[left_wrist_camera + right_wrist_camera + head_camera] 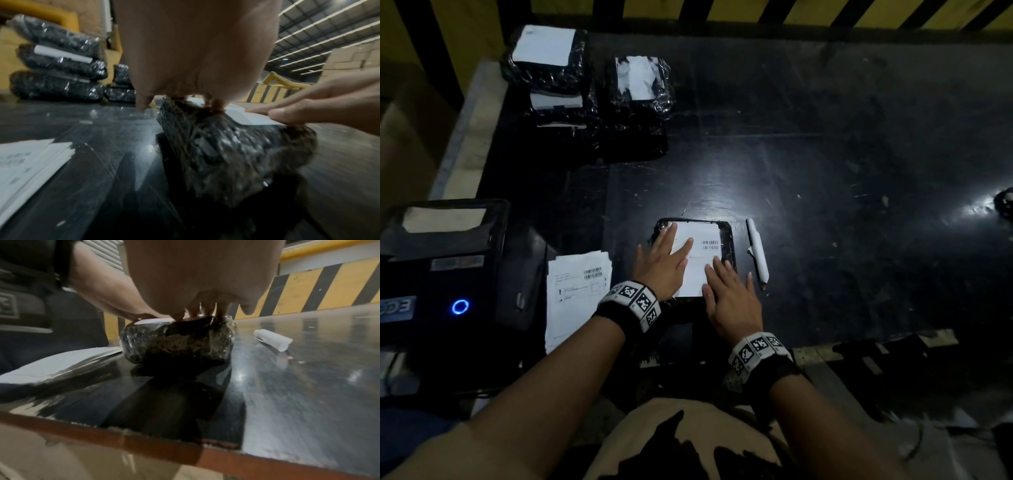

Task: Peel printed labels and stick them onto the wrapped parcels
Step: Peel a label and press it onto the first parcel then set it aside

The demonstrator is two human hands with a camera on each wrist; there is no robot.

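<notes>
A black plastic-wrapped parcel lies near the table's front edge, with a white printed label on its top face. My left hand lies flat on the label's left half with fingers straight. My right hand presses flat on the label's lower right part. Neither hand grips anything. A pile of printed labels lies left of the parcel.
A rolled strip of white backing paper lies right of the parcel. Stacked labelled parcels stand at the back left. A label printer sits at the left edge. A yellow-and-black striped barrier runs behind the table.
</notes>
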